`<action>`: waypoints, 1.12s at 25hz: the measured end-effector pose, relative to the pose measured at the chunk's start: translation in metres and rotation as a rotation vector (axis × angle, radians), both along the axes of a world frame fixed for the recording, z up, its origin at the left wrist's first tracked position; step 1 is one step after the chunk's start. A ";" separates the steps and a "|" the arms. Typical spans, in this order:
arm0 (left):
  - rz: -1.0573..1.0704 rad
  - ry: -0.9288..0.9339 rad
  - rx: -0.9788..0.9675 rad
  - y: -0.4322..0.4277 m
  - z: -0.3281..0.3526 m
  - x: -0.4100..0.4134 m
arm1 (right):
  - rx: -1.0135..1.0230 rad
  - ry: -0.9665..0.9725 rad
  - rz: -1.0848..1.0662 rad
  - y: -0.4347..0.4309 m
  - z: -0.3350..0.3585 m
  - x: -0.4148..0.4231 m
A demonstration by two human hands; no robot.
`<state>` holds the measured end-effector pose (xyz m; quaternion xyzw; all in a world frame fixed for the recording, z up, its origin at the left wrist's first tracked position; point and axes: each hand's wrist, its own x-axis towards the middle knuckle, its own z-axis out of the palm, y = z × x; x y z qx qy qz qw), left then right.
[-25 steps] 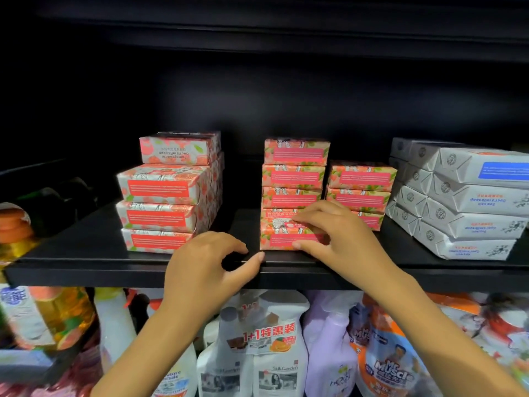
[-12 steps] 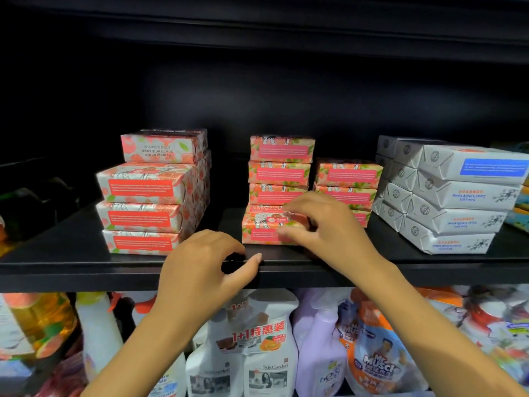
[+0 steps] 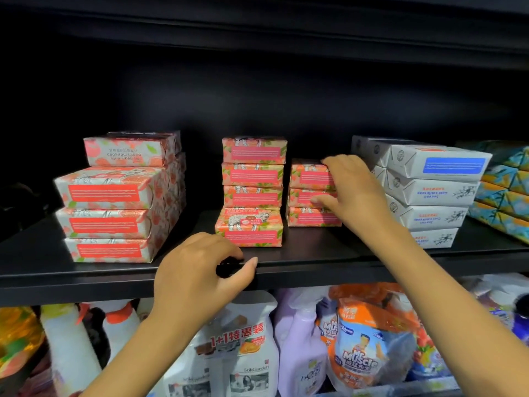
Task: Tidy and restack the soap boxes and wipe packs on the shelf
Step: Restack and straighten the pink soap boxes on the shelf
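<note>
Fingers (image 3: 340, 164) of right hand (image 3: 355, 193) clasp pink soap boxes (image 3: 309, 177); left hand (image 3: 194, 270) grips shelf edge (image 3: 329, 275).

One head-worn wide-angle view, facing forward, slightly downward, close to the black shelf (image 3: 86, 277)
</note>
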<state>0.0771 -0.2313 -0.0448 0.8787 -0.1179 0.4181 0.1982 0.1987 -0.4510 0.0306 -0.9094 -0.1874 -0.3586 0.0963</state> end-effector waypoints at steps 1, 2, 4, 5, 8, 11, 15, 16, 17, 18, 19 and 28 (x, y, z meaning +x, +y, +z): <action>0.000 0.005 -0.003 0.000 0.000 -0.001 | 0.010 -0.054 0.018 0.000 -0.002 -0.002; -0.001 0.012 -0.005 0.000 0.000 -0.001 | 0.001 -0.108 0.035 0.000 -0.002 -0.005; -0.008 0.036 -0.011 0.001 0.002 -0.001 | -0.038 -0.178 0.060 0.000 -0.002 -0.014; -0.016 0.048 -0.018 0.001 0.004 -0.002 | -0.048 -0.190 0.079 -0.002 -0.003 -0.019; -0.047 0.014 -0.040 0.000 0.012 -0.007 | -0.009 -0.174 0.173 -0.012 -0.011 -0.042; -0.100 -0.155 -0.035 -0.006 0.032 -0.009 | 0.011 -0.146 0.197 -0.029 -0.028 -0.065; -0.195 -0.146 0.095 -0.033 0.070 0.014 | -0.045 -0.127 0.157 -0.057 -0.048 -0.089; -0.207 -0.068 0.152 -0.043 0.076 0.024 | -0.044 -0.118 0.148 -0.063 -0.050 -0.093; -0.212 0.018 0.215 -0.053 0.080 0.035 | -0.039 -0.110 0.138 -0.068 -0.052 -0.095; -0.205 0.094 0.276 -0.063 0.082 0.047 | -0.032 -0.104 0.132 -0.072 -0.053 -0.096; -0.187 0.151 0.331 -0.072 0.084 0.059 | -0.023 -0.099 0.129 -0.074 -0.053 -0.096; 0.091 0.268 0.571 -0.102 0.079 0.111 | 0.041 -0.110 0.117 -0.089 -0.060 -0.096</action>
